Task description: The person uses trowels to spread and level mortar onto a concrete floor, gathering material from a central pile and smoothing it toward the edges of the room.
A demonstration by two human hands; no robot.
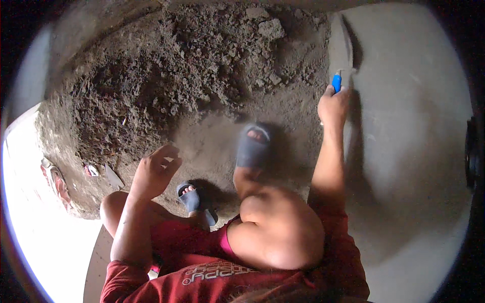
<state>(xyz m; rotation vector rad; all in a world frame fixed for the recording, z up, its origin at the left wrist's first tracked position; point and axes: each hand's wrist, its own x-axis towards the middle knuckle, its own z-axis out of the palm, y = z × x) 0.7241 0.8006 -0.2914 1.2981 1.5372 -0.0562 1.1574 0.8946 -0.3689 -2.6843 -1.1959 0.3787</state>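
My right hand (333,107) is closed round the blue handle of a trowel (337,83). The trowel's long, pale blade points away from me along the near-left edge of a smooth grey surface (404,101), which looks plastered. Whether the blade touches that surface or hovers over it I cannot tell. A dark shadow runs beside the blade. My left hand (154,172) holds nothing. Its fingers are loosely bent, with a gap at the thumb, above the ground next to a heap of crumbly grey-brown mortar or soil (166,70).
Lumps (272,29) lie at the heap's far edge. On the left are a pointed grey metal piece (113,178), a small red-and-white item (91,170) and a crumpled bag (56,183). My sandalled feet, one sandal (252,150) blurred, rest between heap and body. A dark round object (472,154) sits far right.
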